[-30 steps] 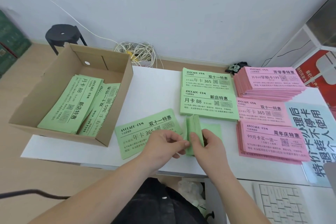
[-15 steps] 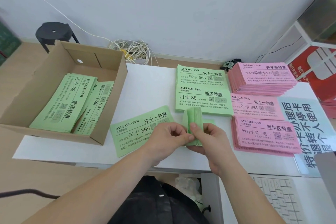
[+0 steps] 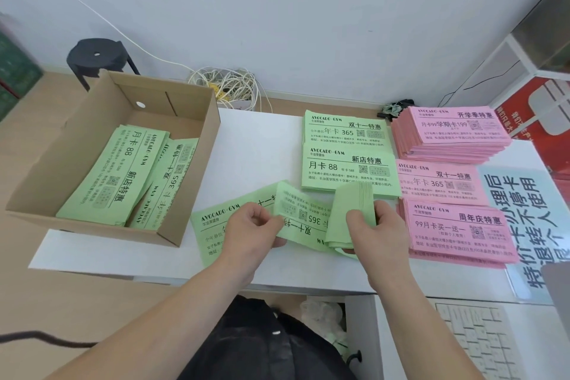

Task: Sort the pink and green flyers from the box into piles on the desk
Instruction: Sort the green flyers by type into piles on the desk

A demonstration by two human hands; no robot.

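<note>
Peeling one green paper flyer [image 3: 303, 219] off a green bundle [image 3: 348, 213], over a white surface [image 3: 256, 157].
The left hand [image 3: 253, 225] pinches the single flyer, and the right hand [image 3: 374, 225] grips the upright bundle. Three pink piles [image 3: 450, 133] and two green piles [image 3: 345, 163] are already laid out. More green flyers [image 3: 114, 176] lie in the brown cardboard box [image 3: 77, 148], so sorting looks well along but unfinished.

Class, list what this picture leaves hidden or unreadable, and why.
Head view:
Flat green flyer on the white desk: middle covered by the left hand.
Green flyer bundle in the right hand: print faces away.
Blue printed sign: cut by right edge.
Flyers in the cardboard box: small print blurred.
</note>
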